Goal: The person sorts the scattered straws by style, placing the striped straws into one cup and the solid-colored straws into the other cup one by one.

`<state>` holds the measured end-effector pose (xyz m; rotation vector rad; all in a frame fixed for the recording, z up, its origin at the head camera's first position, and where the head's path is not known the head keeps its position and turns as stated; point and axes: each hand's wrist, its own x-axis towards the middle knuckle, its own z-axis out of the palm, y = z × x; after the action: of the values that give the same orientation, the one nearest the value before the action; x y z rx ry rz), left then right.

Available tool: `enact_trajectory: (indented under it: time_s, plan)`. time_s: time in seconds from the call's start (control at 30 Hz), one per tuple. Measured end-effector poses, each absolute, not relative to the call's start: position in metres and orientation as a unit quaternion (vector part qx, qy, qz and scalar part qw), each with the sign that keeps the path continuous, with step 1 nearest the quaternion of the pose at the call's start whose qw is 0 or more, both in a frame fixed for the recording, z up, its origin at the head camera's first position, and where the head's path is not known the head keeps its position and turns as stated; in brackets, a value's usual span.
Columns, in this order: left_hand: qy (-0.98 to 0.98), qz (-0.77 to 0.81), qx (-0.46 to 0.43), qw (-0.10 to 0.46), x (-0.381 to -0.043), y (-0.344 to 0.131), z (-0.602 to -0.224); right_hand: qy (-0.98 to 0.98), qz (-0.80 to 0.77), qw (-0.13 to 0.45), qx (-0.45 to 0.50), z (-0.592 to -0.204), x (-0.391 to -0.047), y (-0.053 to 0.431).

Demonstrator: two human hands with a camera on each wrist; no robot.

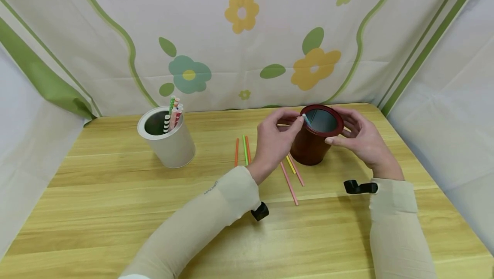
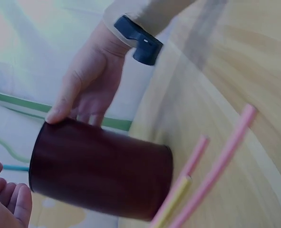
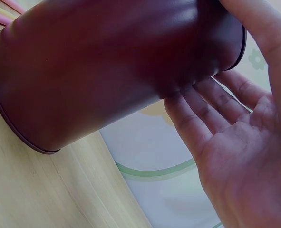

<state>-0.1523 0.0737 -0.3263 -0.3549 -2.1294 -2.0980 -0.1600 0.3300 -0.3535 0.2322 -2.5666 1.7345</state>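
Note:
In the head view, a dark red cylindrical holder (image 1: 310, 148) stands upright on the right of the table. A thin blue straw (image 1: 306, 120) leans over its near left rim, its lower part inside. My left hand (image 1: 275, 142) pinches the straw's upper end between thumb and fingers; the left wrist view also shows this blue straw (image 2: 15, 168) at the opening. On the other side, my right hand (image 1: 362, 142) grips the holder near the top, thumb at the near rim. Right-hand fingers (image 3: 216, 107) touch the holder's wall in the right wrist view.
Pink straws (image 1: 289, 184) and a yellow straw (image 1: 291, 165) lie before the dark red holder. Left of them lie orange (image 1: 236, 152) and green straws (image 1: 245, 150), partly behind my left hand. A white holder (image 1: 175, 148) with several patterned straws (image 1: 173, 118) stands farther left. Behind hangs a flowered curtain (image 1: 231, 56).

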Motion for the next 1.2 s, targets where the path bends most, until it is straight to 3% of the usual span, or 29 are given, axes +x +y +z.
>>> enact_trajectory:
  time_s: [0.2, 0.67, 1.03, 1.2]
  plan:
    - [-0.732, -0.674, -0.091, 0.044, -0.154, 0.045, -0.336, -0.822, 0.564, 0.015, 0.074, -0.353, -0.16, 0.329]
    - [-0.859, -0.504, 0.08, -0.038, -0.173, -0.041, -0.375, -0.82, 0.567, 0.016, 0.078, -0.354, -0.161, 0.329]
    - [-0.907, -0.397, 0.077, -0.116, -0.191, -0.05, -0.388, -0.792, 0.604, 0.016, 0.083, -0.356, -0.16, 0.329]
    - [-0.917, -0.369, 0.072, -0.134, -0.22, -0.058, -0.424, -0.786, 0.612, 0.019, 0.088, -0.357, -0.161, 0.329]
